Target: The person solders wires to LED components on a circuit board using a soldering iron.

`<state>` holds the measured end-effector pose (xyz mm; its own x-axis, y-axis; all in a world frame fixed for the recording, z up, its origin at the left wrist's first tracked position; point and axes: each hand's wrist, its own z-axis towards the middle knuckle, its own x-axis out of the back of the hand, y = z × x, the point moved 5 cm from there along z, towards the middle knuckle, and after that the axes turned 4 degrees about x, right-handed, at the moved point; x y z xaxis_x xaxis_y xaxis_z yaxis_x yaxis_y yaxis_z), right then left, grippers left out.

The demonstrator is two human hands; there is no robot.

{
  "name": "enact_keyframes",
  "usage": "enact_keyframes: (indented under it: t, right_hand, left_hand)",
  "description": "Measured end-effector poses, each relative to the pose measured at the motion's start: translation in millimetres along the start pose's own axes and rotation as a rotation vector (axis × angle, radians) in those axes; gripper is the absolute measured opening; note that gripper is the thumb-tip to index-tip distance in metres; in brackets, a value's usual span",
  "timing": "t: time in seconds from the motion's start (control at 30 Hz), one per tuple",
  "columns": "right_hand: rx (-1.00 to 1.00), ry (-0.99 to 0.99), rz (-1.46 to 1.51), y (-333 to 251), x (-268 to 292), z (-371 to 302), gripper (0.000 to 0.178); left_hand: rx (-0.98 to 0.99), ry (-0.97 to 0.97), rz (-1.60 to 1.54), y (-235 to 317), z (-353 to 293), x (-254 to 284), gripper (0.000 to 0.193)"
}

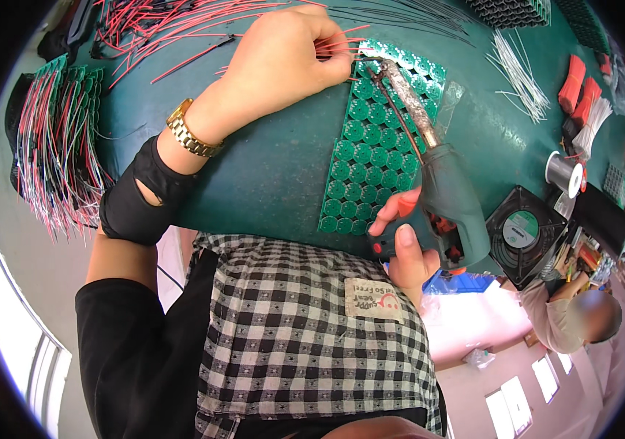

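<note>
Table edge (283,231) is being crowded (by fan (521,230)); wires (353,31) are being gripped by left hand (296,55), soldering gun (453,179) by right hand (410,257).

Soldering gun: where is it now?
In the head view, right of centre, the soldering gun is in the right hand, its barrel over the upper end of the green circuit-board panel.

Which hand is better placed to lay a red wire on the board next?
Probably the left hand: it holds red wires beside the board. The right hand is occupied gripping the soldering gun.
</note>
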<state>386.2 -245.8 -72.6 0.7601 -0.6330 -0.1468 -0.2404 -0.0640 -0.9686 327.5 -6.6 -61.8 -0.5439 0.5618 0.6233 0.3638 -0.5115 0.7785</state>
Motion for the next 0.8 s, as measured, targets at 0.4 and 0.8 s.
enact_keyframes:
  t: [0.4, 0.8]
  right_hand:
    - [-0.023, -0.005, -0.007, -4, 0, -2, 0.042]
    - [0.143, 0.020, 0.023, -2, 6, -3, 0.049]
  left_hand:
    - [0.013, -0.024, 0.002, -1, 3, 0, 0.008]
    - [-0.004, -0.055, -0.008, -6, 2, -2, 0.007]
